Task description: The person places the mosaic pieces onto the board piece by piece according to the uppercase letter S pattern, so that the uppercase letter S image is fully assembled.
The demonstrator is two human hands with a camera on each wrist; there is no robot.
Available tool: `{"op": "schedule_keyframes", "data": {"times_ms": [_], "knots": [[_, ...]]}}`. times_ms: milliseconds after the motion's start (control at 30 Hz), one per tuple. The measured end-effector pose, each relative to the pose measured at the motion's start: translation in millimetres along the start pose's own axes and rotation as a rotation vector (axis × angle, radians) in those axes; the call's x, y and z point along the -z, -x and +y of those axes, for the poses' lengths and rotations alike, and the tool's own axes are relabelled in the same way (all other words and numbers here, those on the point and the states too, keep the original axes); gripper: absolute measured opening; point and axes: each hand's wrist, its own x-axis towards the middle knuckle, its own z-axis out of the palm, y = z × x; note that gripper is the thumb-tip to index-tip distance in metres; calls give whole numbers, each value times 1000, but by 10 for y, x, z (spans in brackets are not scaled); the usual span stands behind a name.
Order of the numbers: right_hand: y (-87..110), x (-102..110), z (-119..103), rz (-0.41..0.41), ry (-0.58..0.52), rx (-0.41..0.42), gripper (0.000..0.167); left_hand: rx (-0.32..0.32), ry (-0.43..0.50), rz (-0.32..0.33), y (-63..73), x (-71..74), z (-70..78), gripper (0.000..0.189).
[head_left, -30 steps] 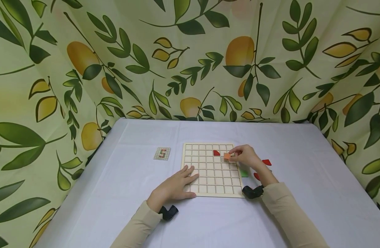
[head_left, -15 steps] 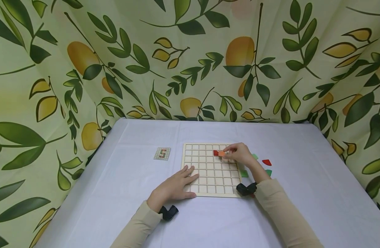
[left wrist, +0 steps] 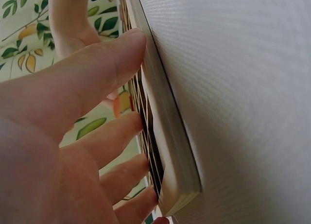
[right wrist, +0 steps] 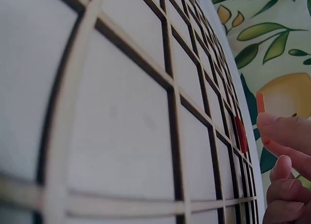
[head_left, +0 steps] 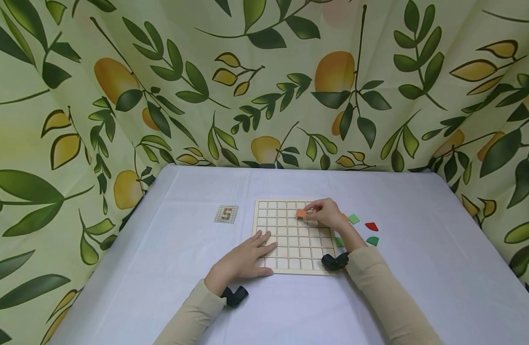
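Observation:
My right hand (head_left: 328, 214) pinches an orange square tile (head_left: 301, 213) over the upper part of a pale wooden grid board (head_left: 290, 273). In the right wrist view the orange tile (right wrist: 261, 102) stands off the board's surface, near a red tile (right wrist: 241, 134) lying in a cell. From the head view that red tile is hidden behind the orange one. My left hand (head_left: 246, 258) rests on the board's lower left with fingers spread. The left wrist view has its thumb on the near edge of the board (left wrist: 167, 151) and its other fingers over the grid.
A small card (head_left: 226, 214) with a coloured figure on a grid lies left of the board. Right of it are a light green tile (head_left: 354, 219), a red tile (head_left: 371, 226), a dark green rounded tile (head_left: 373, 241) and another green tile (head_left: 339, 242) partly behind the wrist.
My right hand has carried the orange tile leftward across the board, from right of the red tile to over it. My left hand has stayed in place.

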Motion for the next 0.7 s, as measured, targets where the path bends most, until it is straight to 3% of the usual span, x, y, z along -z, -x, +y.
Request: {"op": "schedule_keyframes", "data": {"times_ms": [700], "knots": [[-115,-138,7,13,18,-10,26,3,-3,-3,4,-1,5,70]]}}
